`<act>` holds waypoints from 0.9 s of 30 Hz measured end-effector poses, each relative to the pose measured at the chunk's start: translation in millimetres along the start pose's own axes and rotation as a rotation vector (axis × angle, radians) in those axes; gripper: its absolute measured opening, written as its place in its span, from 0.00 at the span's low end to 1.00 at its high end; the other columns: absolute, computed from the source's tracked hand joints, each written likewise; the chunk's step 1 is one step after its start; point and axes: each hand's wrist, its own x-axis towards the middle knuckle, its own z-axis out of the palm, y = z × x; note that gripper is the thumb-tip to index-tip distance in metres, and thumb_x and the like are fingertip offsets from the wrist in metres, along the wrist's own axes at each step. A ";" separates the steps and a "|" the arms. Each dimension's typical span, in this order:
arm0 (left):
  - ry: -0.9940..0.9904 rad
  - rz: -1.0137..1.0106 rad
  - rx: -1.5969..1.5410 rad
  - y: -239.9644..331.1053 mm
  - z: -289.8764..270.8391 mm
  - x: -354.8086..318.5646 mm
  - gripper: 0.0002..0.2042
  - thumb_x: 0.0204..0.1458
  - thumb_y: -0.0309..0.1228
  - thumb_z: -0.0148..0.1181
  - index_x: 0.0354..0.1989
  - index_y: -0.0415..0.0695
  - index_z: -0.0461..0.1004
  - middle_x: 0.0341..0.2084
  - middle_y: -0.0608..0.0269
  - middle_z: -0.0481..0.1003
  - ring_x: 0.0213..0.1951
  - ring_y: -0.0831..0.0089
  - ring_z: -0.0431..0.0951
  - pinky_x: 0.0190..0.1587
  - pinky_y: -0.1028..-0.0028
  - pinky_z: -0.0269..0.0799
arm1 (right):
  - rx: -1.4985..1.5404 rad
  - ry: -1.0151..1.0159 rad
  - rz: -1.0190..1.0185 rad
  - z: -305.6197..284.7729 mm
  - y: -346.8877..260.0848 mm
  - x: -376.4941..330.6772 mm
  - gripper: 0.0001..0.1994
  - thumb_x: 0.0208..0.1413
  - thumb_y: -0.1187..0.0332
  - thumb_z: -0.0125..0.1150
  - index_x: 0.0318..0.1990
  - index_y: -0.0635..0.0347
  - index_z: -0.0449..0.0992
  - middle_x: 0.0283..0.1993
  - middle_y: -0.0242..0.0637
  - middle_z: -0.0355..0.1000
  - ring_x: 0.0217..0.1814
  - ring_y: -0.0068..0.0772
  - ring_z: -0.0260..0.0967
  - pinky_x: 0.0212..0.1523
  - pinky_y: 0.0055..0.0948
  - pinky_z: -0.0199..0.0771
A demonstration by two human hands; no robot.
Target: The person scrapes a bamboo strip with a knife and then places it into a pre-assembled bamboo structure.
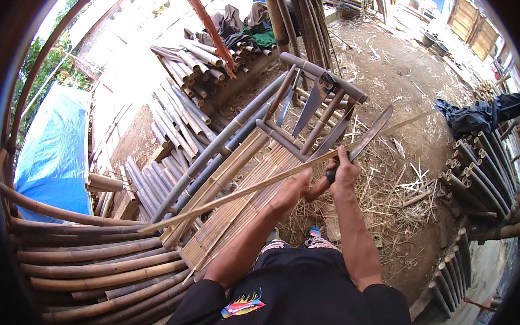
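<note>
A long, thin bamboo strip (230, 193) slants across in front of me, from the lower left up to the right. My left hand (293, 192) is closed around its middle. In my right hand (344, 172) is a machete (373, 131), gripped by its handle, which shows black and brown below the fist. Its broad blade points up and away to the right, lying close along the strip; whether the edge touches it I cannot tell. Beneath the strip stands a slatted bamboo bench (224, 214). A handsaw (312, 110) with a black handle hangs in the bamboo rack (326, 73) at its far end.
Bamboo poles (101, 269) lie stacked at the lower left, with more cut poles (178, 125) beyond the bench. Upright bamboo lengths (483, 170) lean at the right. Shavings (303, 244) litter the dirt floor. A blue tarp (53, 149) is at far left.
</note>
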 end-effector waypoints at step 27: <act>0.165 0.101 0.553 -32.0 -8.3 -118.8 0.12 0.62 0.31 0.51 0.43 0.34 0.76 0.19 0.70 0.68 0.24 0.83 0.65 0.27 0.78 0.63 | -1.689 -0.195 -0.796 -77.6 -85.5 42.3 0.33 0.58 0.31 0.34 0.29 0.53 0.70 0.17 0.32 0.70 0.15 0.24 0.67 0.17 0.30 0.69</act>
